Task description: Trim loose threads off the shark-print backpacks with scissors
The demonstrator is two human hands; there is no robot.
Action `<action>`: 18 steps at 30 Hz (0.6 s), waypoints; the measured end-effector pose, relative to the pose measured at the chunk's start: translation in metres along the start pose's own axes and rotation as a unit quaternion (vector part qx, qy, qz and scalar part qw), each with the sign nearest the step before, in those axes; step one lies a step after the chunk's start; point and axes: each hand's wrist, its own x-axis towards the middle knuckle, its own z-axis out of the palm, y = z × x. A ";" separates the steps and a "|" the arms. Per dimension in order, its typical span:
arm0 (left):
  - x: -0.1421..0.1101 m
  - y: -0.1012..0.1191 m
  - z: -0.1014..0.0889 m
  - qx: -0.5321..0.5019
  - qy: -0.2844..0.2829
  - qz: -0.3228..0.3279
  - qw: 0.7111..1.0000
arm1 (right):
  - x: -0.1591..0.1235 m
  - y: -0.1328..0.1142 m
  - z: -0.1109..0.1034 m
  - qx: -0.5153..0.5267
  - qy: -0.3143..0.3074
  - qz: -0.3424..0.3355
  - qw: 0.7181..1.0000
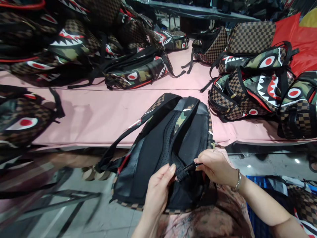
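Note:
A backpack [148,172] lies back side up, its upper part on the table edge and its lower part over my lap. It has a black padded back, checkered edges and two shoulder straps. My left hand [158,188] pinches the lower end of the right shoulder strap [180,137], where a black buckle [181,174] seems to sit. From the right, my right hand [214,167] grips a slim black piece [190,166] that reaches to this strap end. Whether that piece is webbing or a tool, I cannot tell. Both hands are closed.
Shark-face backpacks [138,72] in camouflage and checks are piled on the pink table [99,115], left and right. A blue crate [255,205] with bag parts stands low at the right. Another person's arm [71,160] shows at the left, blurred, near a metal frame [81,198].

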 end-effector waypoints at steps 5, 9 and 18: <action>0.001 -0.002 -0.002 0.007 -0.007 0.004 1.000 | -0.001 0.001 0.001 -0.006 0.003 -0.006 1.000; 0.000 -0.003 -0.004 0.012 -0.008 0.008 1.000 | -0.003 0.001 0.002 0.016 0.014 -0.011 1.000; -0.001 0.001 0.002 0.046 -0.007 0.003 0.999 | 0.001 -0.007 0.002 -0.035 -0.022 -0.014 0.999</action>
